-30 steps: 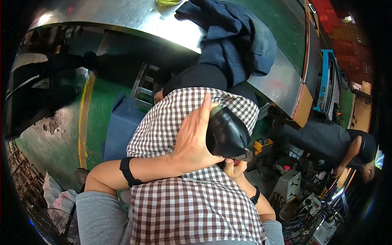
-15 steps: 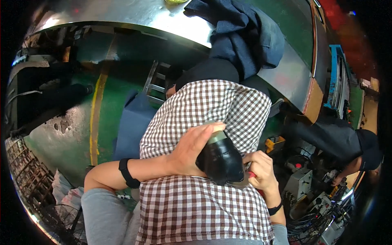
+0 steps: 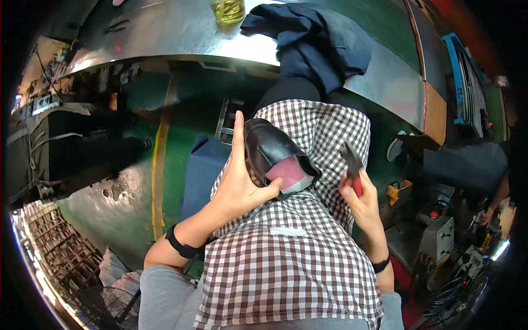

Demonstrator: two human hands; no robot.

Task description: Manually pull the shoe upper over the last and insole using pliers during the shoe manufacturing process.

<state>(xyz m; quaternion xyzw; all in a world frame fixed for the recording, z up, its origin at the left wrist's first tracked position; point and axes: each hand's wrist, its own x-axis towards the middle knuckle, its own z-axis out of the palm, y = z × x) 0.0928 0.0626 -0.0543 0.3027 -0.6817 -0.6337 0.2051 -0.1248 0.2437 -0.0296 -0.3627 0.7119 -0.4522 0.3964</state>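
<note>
A crumpled dark-blue cloth (image 3: 330,41) lies on a silver metal table (image 3: 170,38) near a translucent yellow container (image 3: 228,13); a yellow stripe (image 3: 158,176) crosses green floor (image 3: 182,124)

My left hand (image 3: 235,190) hides the near side of the black shoe (image 3: 267,144), whose underside faces away from me, and my thumb covers a bit of its pink lining (image 3: 286,169). My right hand (image 3: 362,203) hides most of the red handle of the tool (image 3: 353,162). I cannot tell what the white patch (image 3: 287,231) on my apron (image 3: 291,269) is. The top edge cuts off the yellow-filled container (image 3: 228,12); the dark rim cuts off the co-worker (image 3: 467,170) at right.
</note>
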